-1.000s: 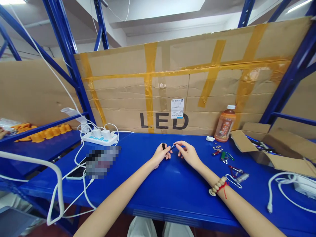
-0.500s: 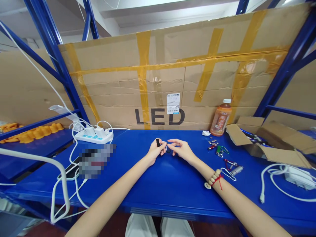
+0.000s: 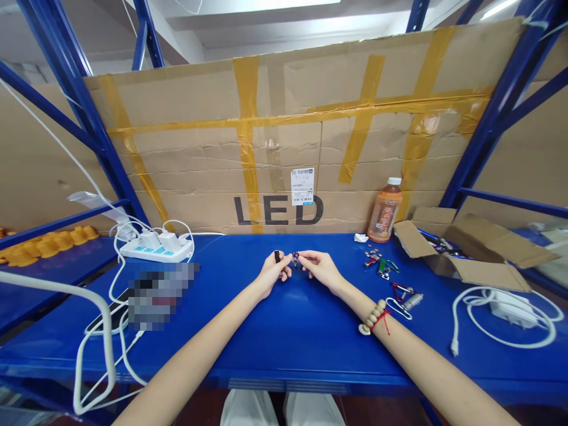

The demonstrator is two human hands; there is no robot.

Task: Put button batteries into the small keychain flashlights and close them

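Note:
My left hand point(image 3: 270, 276) is closed around a small black cylinder point(image 3: 277, 256), whose upper end sticks out above the curled fingers. Close by on the right, my right hand point(image 3: 325, 270) pinches a small dark round piece with a ring-like lower part point(image 3: 296, 260) between thumb and fingertips. The left thumb tip points at this piece; whether it touches cannot be made out. Both hands are just above the blue tabletop point(image 3: 266, 331). To the right lie a green carabiner point(image 3: 390, 266), a red carabiner point(image 3: 399, 289) and a silver carabiner point(image 3: 398, 309) with small parts.
Behind stands a taped cardboard panel point(image 3: 199, 165). An orange drink bottle point(image 3: 384, 213), an open carton point(image 3: 488, 269) and a white charger with cable point(image 3: 515, 310) are on the right. A white power strip point(image 3: 155, 251) and a phone point(image 3: 104, 313) are on the left.
The view has swung slightly right, so everything sits further left. The round piece in my right hand is now raised between the fingertips and shows more clearly. My left hand keeps the black cylinder.

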